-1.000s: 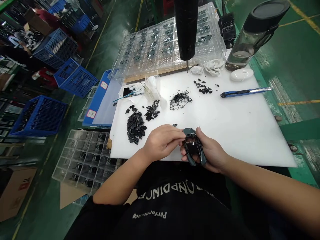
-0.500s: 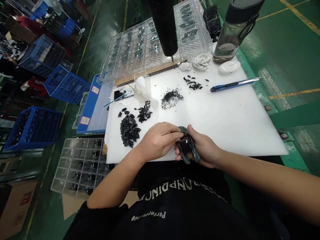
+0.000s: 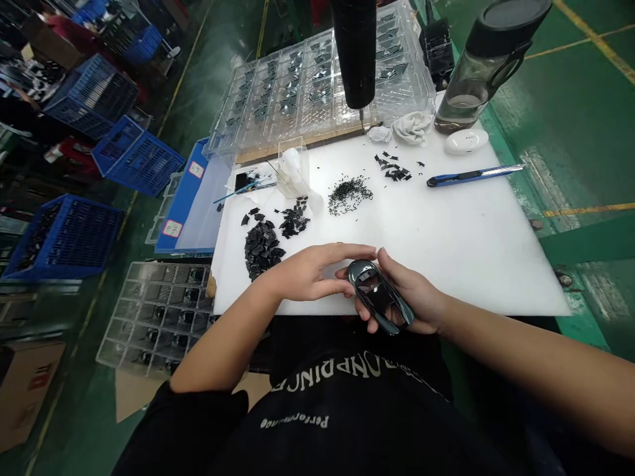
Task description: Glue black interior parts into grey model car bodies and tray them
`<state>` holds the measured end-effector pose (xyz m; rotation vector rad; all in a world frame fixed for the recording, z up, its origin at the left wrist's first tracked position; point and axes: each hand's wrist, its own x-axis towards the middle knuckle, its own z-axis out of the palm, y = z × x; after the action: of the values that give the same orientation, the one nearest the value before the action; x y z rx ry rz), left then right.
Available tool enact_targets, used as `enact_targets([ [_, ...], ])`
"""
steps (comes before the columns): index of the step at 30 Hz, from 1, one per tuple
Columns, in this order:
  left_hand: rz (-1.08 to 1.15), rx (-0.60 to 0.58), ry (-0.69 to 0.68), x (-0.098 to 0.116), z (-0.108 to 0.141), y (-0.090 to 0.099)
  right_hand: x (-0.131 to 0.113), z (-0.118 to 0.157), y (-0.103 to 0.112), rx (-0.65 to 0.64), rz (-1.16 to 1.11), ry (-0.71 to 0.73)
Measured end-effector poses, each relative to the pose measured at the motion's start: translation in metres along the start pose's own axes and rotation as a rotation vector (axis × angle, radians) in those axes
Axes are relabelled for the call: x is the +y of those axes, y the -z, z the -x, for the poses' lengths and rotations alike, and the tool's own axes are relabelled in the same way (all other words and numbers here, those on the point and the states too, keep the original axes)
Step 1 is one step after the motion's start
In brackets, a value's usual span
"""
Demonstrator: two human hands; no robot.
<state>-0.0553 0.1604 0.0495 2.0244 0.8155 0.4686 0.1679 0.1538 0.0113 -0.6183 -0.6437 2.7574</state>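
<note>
**Glossy dark model car body cradled in right hand, lower centre.**
Left hand open, just beside it. Likely light, slippery; grip along the sides.

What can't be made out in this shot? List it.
Head view:
Underside of the glossy dark model car body: hidden, turned toward the right hand.
Top of the black hanging cylinder: cut off by the picture's top edge.
Tiny black bits: too small to make out their shape.
</note>
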Motion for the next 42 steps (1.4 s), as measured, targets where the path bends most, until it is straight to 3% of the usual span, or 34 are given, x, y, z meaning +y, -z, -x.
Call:
enact_targets([
  [4,0.151,0.079,-0.006,-0.006,0.003,-0.004,-0.004,0.000,-0.001,-0.006,0.060,-0.027],
  [7,0.202,0.160,0.009,-0.010,0.008,-0.006,-0.007,0.003,-0.003,0.274,0.263,0.183],
  [9,0.183,0.220,0.047,-0.011,0.012,-0.006,-0.009,0.007,-0.004,0.473,0.586,0.400],
  [10,0.166,0.247,0.070,-0.012,0.014,-0.006,-0.009,0.010,-0.005,0.506,0.791,0.499],
  [13,0.133,0.288,0.128,-0.012,0.017,-0.007,-0.006,0.015,-0.005,0.403,1.335,0.725],
  [15,0.125,0.288,0.152,-0.012,0.018,-0.008,-0.002,0.015,-0.005,0.354,1.541,0.790],
  [22,0.080,0.297,0.183,-0.007,0.018,-0.009,0.007,0.007,0.000,0.373,1.673,0.810],
  [28,0.102,0.337,0.227,-0.006,0.017,-0.009,0.004,0.006,0.002,0.352,1.456,0.806],
  [32,0.171,0.332,0.204,-0.005,0.017,-0.008,0.000,0.007,-0.003,0.286,0.917,0.584],
  [36,0.224,0.408,0.213,-0.003,0.012,-0.003,0.001,0.002,-0.012,0.214,0.324,0.368],
  [39,0.232,0.374,0.317,0.003,0.007,0.008,0.004,-0.004,-0.022,0.247,0.091,0.301],
  [42,0.260,0.266,0.362,0.012,0.001,0.022,0.008,-0.012,-0.034,0.309,-0.080,0.268],
])
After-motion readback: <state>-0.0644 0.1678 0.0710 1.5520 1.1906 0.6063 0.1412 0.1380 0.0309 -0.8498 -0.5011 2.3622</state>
